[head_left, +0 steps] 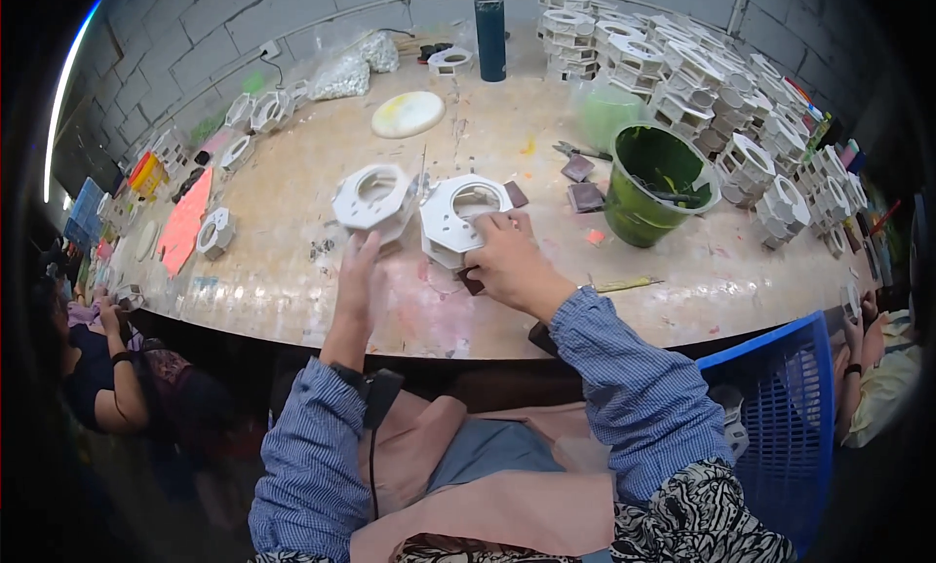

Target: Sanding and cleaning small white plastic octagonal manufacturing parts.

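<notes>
A white octagonal housing with a large round opening (444,230) is at the middle of the counter (292,134), its near right edge pinched between the thumb and fingers of the right hand (517,263). Just left is a second white octagonal housing (365,215); the blurred left hand (360,269) is at its near edge, and whether those fingers pinch it I cannot tell. Rightward, dark brown square pieces (586,197) lie beside a green-smeared translucent plastic bucket (639,212); behind stands a tall dark-blue cylinder (490,41).
</notes>
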`<state>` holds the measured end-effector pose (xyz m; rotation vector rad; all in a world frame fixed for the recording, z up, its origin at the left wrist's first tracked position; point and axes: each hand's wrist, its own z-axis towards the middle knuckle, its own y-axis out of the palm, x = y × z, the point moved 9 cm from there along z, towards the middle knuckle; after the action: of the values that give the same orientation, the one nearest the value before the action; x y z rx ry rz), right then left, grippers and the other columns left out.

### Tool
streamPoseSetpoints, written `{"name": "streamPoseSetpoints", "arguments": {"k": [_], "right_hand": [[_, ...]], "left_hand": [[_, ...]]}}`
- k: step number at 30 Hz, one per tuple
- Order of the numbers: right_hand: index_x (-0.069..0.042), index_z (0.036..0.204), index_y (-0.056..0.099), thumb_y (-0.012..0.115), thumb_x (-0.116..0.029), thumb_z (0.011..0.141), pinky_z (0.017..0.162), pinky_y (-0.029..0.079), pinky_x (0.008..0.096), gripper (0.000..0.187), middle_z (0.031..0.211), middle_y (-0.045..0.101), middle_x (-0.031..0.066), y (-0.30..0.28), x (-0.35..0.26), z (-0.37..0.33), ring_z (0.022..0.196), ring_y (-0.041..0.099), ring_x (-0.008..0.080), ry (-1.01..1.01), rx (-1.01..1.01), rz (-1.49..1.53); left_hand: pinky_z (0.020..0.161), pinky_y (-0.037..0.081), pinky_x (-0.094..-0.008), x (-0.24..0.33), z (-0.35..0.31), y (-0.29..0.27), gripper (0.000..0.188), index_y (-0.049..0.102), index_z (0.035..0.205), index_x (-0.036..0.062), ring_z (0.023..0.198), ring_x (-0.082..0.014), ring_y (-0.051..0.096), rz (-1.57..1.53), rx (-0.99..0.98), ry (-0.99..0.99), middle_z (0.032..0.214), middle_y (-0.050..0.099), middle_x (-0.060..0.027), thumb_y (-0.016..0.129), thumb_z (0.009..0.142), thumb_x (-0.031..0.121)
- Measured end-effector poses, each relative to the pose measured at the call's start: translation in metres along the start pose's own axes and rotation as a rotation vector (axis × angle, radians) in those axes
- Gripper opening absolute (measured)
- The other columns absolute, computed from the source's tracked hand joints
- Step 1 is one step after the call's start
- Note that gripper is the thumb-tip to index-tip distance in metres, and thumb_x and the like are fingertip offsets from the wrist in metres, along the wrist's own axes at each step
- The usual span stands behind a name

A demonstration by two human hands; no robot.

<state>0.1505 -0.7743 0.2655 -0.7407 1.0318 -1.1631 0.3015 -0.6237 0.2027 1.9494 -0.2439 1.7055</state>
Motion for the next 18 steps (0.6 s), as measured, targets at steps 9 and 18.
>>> {"name": "streamPoseSetpoints", "arguments": {"k": [9,18], "right_hand": [[-0.011,0.08,0.069,0.074,-0.013,0.07,0.103,0.024,0.0506,0.011,0.12,0.052,0.0167,-0.036,0.03,-0.018,0.12,0.043,0.0366,-0.012,0.14,0.022],[-0.011,0.075,0.068,0.073,-0.011,0.067,0.106,0.026,0.0558,0.01,0.121,0.053,0.0199,-0.072,-0.054,-0.064,0.118,0.047,0.0384,-0.079,0.153,-0.025]], "left_hand": [[0.096,0.045,-0.0408,-0.058,-0.026,0.065,0.051,0.041,0.134,-0.0021,0.116,-0.0246,0.051,-0.097,-0.144,-0.299,0.124,0.051,-0.0144,0.053,0.098,0.033],[0.114,0.028,-0.0408,-0.059,-0.024,0.12,0.079,0.022,0.146,-0.0071,0.138,-0.0301,0.033,-0.647,-0.428,-0.395,0.148,0.033,-0.0216,0.026,0.1,0.058]]}}
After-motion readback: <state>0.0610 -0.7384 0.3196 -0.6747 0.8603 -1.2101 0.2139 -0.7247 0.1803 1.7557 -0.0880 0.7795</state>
